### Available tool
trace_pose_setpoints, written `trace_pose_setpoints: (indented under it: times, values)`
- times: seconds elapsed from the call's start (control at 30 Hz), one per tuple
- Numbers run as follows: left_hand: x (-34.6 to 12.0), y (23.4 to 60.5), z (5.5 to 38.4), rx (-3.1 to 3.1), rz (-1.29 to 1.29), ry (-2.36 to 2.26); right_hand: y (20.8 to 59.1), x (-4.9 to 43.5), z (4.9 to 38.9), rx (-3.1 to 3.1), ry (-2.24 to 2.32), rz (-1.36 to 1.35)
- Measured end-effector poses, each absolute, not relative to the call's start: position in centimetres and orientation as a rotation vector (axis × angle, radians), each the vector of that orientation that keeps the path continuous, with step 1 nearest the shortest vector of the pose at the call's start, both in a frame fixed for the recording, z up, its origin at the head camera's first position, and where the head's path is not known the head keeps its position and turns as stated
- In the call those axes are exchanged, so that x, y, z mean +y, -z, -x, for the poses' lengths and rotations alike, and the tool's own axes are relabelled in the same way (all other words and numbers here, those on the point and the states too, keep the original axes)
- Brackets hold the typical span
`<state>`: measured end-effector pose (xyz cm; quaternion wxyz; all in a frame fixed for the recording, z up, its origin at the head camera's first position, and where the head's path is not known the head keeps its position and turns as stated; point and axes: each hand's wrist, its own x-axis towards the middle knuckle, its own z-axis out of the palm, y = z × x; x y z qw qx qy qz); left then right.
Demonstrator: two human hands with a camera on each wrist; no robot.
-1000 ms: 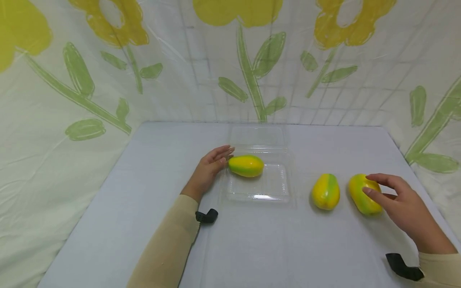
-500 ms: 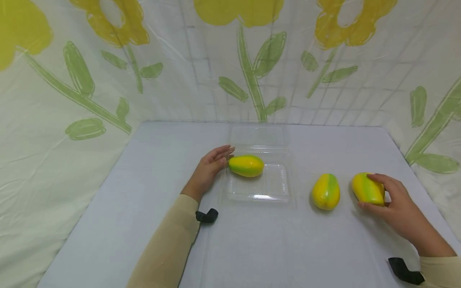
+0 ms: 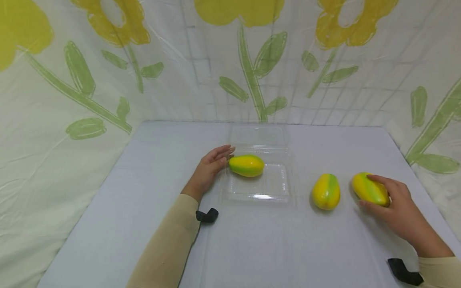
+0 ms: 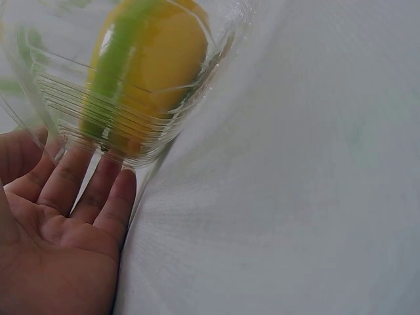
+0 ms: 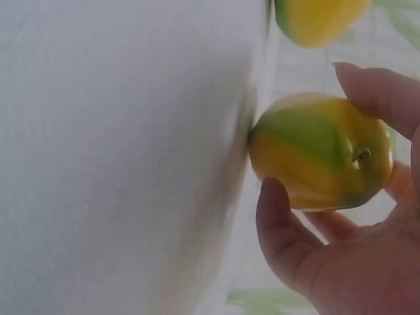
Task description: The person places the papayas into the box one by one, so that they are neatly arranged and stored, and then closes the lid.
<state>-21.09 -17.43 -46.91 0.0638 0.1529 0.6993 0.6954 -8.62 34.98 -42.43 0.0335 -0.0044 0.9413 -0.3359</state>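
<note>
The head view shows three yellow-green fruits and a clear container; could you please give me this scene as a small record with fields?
Left hand: touching the left side of the clear container
Right hand: holding the rightmost fruit
Lid: open, folded back
Leftmost fruit: inside the container
Middle fruit: on the white table, untouched

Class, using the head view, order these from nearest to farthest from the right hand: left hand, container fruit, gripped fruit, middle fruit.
1. Gripped fruit: in the right hand.
2. Middle fruit: on the table, left of the gripped fruit.
3. Container fruit: farther left, inside the clear container.
4. Left hand: farthest left, at the container's left side.
</note>
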Motion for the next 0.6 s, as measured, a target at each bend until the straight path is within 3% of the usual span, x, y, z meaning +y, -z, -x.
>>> trace_pose_setpoints:
  times: [0.6]
  values:
    - [-17.49, 47.11, 21.17, 2.101, -0.46, -2.109, 42.37, 35.24, 8.6, 2.96, 0.984, -0.051]
